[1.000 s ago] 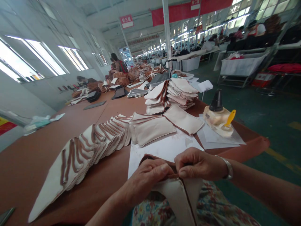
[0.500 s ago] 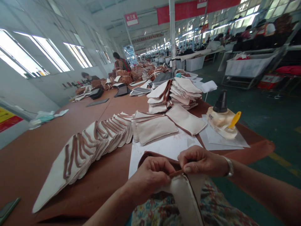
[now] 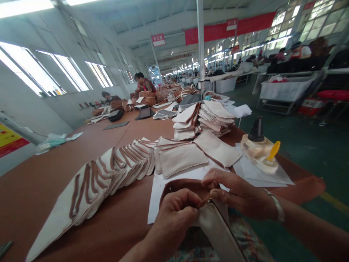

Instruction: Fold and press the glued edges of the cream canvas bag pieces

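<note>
Both hands pinch the edge of a sewn leather piece [image 3: 219, 227], brown on the outside with an off-white backing and a dark seam. My left hand [image 3: 177, 214] holds a narrow brown edge strip between thumb and forefinger. Close by on the right, my right hand [image 3: 237, 191] grips the same edge between thumb and fingers, a metal bracelet at its wrist. The lower end of the piece hangs over a flowered garment on my lap. Just beyond my hands, flat off-white panels [image 3: 181, 158] lie on white paper [image 3: 156, 193].
A fanned row of off-white pieces with brown strips [image 3: 92, 182] covers the left of the brown table [image 3: 114, 236]. Stacked pieces [image 3: 215, 116] stand behind. At right is a glue container [image 3: 257, 154] with a yellow-handled tool [image 3: 274, 150]. People sit farther back.
The view has tilted up slightly. My right hand's fingers have lifted and spread a little around the edge, while my left hand keeps its pinch.
</note>
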`<state>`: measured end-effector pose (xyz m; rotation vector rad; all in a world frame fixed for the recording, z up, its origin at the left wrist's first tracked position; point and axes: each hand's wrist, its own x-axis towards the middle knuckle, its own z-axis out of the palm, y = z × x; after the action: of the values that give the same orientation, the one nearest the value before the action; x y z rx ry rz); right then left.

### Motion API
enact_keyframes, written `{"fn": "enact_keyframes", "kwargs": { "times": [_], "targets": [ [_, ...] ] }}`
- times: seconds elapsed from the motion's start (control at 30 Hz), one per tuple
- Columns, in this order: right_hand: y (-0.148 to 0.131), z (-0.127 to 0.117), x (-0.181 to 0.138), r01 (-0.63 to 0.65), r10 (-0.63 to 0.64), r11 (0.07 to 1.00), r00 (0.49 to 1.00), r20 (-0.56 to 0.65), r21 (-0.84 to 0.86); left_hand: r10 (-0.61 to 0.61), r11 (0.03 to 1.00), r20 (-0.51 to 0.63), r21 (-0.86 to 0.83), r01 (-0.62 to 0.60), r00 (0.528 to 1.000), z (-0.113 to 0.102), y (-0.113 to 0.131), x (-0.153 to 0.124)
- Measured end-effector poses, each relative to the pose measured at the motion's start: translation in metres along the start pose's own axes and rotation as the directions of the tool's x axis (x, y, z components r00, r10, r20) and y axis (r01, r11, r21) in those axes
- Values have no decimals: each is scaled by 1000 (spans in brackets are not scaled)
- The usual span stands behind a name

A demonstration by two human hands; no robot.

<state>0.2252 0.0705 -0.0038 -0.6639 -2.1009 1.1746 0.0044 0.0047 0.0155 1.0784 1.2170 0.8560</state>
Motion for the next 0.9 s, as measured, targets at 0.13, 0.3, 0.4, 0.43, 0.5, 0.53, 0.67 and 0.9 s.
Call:
{"fn": "enact_keyframes", "kwargs": {
  "times": [0.13, 0.3, 0.4, 0.43, 0.5, 0.53, 0.67, 0.9],
  "targets": [
    [-28, -2, -3, -64, 59, 994, 997, -48, -90, 427, 892, -172, 239, -383, 888, 1, 1, -6],
    [-12, 13, 51, -84, 59, 991, 973, 223, 104, 908, 340, -84, 720, -605, 411, -23, -6, -6],
    [11, -4, 115, -187, 175, 913, 982, 66, 362, 985, 19, 65, 882, -471, 161, -51, -17, -2],
    [17, -16, 139, -207, 257, 877, 964, -59, 434, 982, -54, 126, 898, -438, 137, -60, -21, 2],
    [29, -47, 187, -170, 307, 870, 921, -239, 463, 957, -117, 213, 903, -413, 195, -73, -31, 19],
    [35, -63, 208, -152, 324, 870, 893, -312, 469, 938, -102, 223, 909, -404, 265, -79, -36, 31],
    [73, -105, 261, -224, 459, 839, 780, -425, 495, 736, 121, 21, 979, -162, 676, -97, -49, 110],
    [155, -36, 204, -450, 616, 748, 744, -259, 487, 541, 200, -140, 979, 35, 829, -126, -50, 258]
  ]
}}
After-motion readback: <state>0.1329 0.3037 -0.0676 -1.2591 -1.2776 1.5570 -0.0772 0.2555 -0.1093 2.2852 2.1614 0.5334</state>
